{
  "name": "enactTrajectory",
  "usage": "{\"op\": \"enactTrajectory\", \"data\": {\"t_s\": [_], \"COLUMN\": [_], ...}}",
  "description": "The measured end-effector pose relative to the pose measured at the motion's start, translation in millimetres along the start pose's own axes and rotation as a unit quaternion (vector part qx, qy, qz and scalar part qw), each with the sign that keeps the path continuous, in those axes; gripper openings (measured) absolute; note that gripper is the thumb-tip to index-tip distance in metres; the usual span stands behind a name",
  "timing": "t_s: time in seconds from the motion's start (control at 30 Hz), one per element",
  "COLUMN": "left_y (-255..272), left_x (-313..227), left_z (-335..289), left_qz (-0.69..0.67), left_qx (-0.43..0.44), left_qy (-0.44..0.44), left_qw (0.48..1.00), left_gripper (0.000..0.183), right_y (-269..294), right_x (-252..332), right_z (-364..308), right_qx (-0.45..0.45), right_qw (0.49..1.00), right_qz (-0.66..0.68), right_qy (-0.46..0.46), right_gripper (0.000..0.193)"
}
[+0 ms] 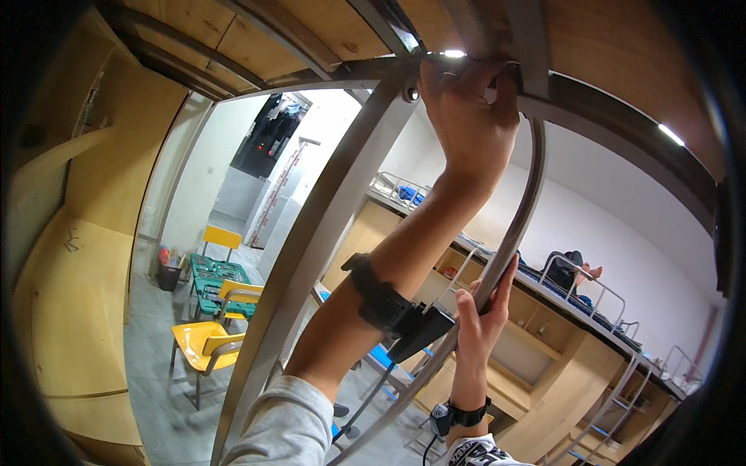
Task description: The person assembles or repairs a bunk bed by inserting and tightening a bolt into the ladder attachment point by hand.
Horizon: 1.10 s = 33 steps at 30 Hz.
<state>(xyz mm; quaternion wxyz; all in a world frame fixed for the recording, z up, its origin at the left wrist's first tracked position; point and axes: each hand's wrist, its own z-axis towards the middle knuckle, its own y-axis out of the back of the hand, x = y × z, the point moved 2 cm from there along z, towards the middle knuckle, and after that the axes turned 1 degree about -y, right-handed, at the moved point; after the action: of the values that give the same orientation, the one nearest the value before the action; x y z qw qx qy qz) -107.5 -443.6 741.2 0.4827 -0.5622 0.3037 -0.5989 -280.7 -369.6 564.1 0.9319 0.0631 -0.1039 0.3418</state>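
Observation:
My left hand (470, 105) is raised to the underside of a bunk bed, against the metal frame rail (594, 116) near its corner with the upright post (311, 233). Its fingers are curled and press together up there, and what they hold is hidden. Lower down, my right hand (483, 318) wraps its thumb and fingers around a curved grey metal tube (517, 221). The tube rises to the rail just right of my left hand. Black straps with small devices (388, 307) circle my forearm and my right wrist.
Wooden bed boards (629, 46) hang close overhead. Yellow chairs (206, 342) and an open green tool case (217, 281) stand at left, beside a wooden cabinet (85, 295). Across the room are bunks with ladders (614, 408); a person's bare feet (588, 272) rest on one.

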Motion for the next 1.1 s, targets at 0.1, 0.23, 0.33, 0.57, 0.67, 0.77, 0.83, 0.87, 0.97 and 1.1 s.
{"op": "enactTrajectory", "data": {"t_s": [0.1,0.23,0.33,0.57,0.67,0.77,0.83,0.87,0.97,1.1], "left_y": [0.3,-7.7,-11.6,-8.7,1.9,6.2,1.5,1.9,3.0,4.5], "left_x": [2.8,2.4,2.0,1.6,-0.7,-5.9,-10.5,-8.5,-5.2,-0.9], "left_z": [-2.5,-10.2,-13.4,-12.2,-11.7,2.4,0.1,-1.0,-2.1,-0.2], "left_qz": [0.005,-0.096,-0.079,-0.116,-0.129,-0.142,-0.154,-0.147,-0.140,-0.161], "left_qx": [-0.004,0.006,-0.009,0.015,0.027,0.037,0.033,0.028,0.029,0.065], "left_qy": [0.011,0.167,0.197,0.268,0.265,0.309,0.329,0.324,0.315,0.343], "left_qw": [1.000,0.981,0.977,0.956,0.955,0.940,0.931,0.934,0.938,0.923], "left_gripper": [0.012,0.009,0.006,0.006,0.009,0.011,0.013,0.014,0.017,0.019], "right_y": [-0.5,5.6,34.5,69.3,79.4,26.8,-5.1,-20.6,-28.9,-10.4], "right_x": [-6.0,4.0,18.8,213.5,261.9,295.5,295.3,291.3,293.5,307.2], "right_z": [1.3,0.4,10.7,53.4,100.5,134.0,132.0,130.7,143.8,180.2], "right_qx": [0.009,0.042,0.152,-0.038,-0.062,0.028,0.025,0.024,-0.043,-0.128], "right_qw": [1.000,0.999,0.961,0.733,0.540,0.207,0.207,0.206,0.455,0.115], "right_qz": [0.003,0.007,-0.228,-0.470,-0.653,-0.819,-0.731,-0.696,-0.686,-0.738], "right_qy": [0.003,-0.018,-0.036,0.490,0.527,0.534,0.650,0.688,0.566,0.653], "right_gripper": [0.089,0.092,0.095,0.020,0.035,0.039,0.038,0.038,0.066,0.065]}}
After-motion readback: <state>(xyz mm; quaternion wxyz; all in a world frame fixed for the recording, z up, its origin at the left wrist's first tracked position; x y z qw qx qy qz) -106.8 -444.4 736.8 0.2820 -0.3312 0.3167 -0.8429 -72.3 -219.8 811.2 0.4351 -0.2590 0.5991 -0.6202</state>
